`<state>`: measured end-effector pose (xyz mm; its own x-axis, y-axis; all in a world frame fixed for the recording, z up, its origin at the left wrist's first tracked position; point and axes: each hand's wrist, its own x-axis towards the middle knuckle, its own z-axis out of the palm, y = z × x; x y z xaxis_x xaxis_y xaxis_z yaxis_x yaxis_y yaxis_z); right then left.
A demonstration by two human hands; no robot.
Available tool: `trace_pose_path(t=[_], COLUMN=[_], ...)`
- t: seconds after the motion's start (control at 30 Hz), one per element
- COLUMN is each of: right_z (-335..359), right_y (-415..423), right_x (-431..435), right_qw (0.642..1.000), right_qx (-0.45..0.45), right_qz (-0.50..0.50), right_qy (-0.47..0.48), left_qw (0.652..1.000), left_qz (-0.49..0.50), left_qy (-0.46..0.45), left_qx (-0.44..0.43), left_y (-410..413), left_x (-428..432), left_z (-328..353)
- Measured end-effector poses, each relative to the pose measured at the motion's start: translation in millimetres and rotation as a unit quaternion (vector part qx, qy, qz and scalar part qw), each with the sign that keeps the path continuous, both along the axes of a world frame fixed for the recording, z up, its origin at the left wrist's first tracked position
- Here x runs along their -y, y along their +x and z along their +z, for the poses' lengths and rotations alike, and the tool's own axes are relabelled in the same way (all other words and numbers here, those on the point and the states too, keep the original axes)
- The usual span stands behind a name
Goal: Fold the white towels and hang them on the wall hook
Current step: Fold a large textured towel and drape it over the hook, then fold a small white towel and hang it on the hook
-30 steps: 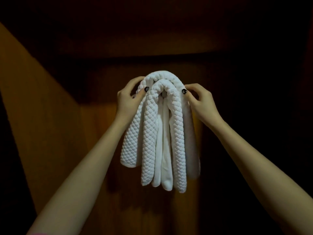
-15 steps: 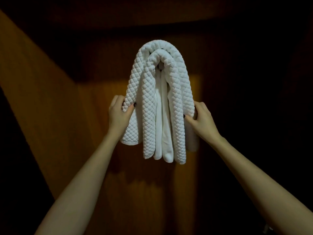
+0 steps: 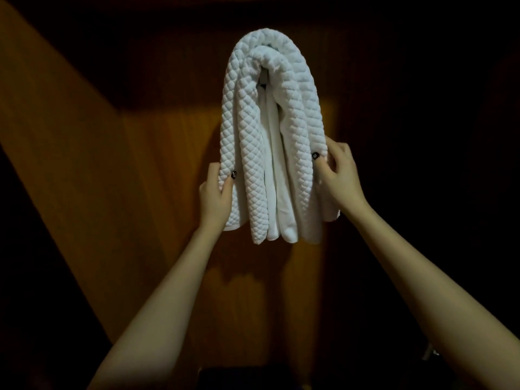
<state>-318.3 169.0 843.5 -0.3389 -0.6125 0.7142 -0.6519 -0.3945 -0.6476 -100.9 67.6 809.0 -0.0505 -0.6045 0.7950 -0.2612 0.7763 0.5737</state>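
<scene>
hanging over a hook high on the wooden wall, the white towels droop in long folded bands, one quilted arch nested inside another at the top, with smoother plain strips running down the middle between them. only a small dark bit of the hook shows under the inner arch; the rest is covered by cloth. the lower ends dangle free at uneven heights, the outer left and outer right bands ending a little higher than the middle ones. the left hand reaches up to the outer left band near its lower end and pinches it, thumb with a dark nail pressed on the front of the quilted cloth, the other fingers tucked behind the edge. the right hand holds the outer right band slightly higher up, thumb laid on the front and fingers curled around the outer edge. the wall is warm brown wood, lit in a patch around the towels and falling into deep dark toward the sides and top. a shadow of the towels lies on the panel just below them. a small pale thing sits near the lower right edge, too dim to tell what it is.
</scene>
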Motion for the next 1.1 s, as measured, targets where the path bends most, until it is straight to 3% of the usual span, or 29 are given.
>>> trace_pose_path(t=[0.17, 0.33, 0.47, 0.57, 0.67, 0.73, 0.9, 1.0, 1.1], right_z=[-27.6, -48.1, -70.5, -98.9, -137.9, -169.2, -270.1, -326.4, -373.2], right_y=[13.8, 23.1, 40.9, 57.2, 78.6, 101.1, 166.1, 204.2, 241.6], right_x=[0.0, -1.8, -15.9, -37.5, -71.9, -98.2, -165.0, -210.8, -253.1], right_qw=[0.995, 0.994, 0.992, 0.994, 0.992, 0.983, 0.915, 0.867, 0.796], right_qx=[0.018, 0.041, 0.071, 0.064, 0.072, 0.061, -0.056, -0.133, -0.216], right_qz=[0.094, 0.096, 0.104, 0.059, 0.017, 0.027, 0.102, 0.173, 0.244], right_qy=[0.016, 0.013, 0.032, 0.059, 0.105, 0.173, 0.386, 0.448, 0.511], left_qw=[0.998, 0.988, 0.976, 0.979, 0.976, 0.966, 0.896, 0.851, 0.810], left_qz=[-0.043, -0.098, -0.144, -0.120, -0.065, -0.061, 0.009, 0.085, 0.142], left_qy=[0.041, 0.120, 0.160, 0.151, 0.200, 0.220, 0.341, 0.411, 0.461], left_qx=[-0.010, -0.015, 0.037, 0.060, 0.060, 0.122, 0.286, 0.314, 0.333], left_y=[-16.5, -11.8, -1.8, 11.7, 38.4, 61.5, 125.7, 176.9, 235.0], left_x=[-15.7, -21.7, -41.7, -59.6, -90.9, -122.1, -221.5, -289.1, -359.1], left_z=[-14.3, -38.7, -68.8, -89.6, -122.8, -154.4, -248.5, -304.0, -357.7])
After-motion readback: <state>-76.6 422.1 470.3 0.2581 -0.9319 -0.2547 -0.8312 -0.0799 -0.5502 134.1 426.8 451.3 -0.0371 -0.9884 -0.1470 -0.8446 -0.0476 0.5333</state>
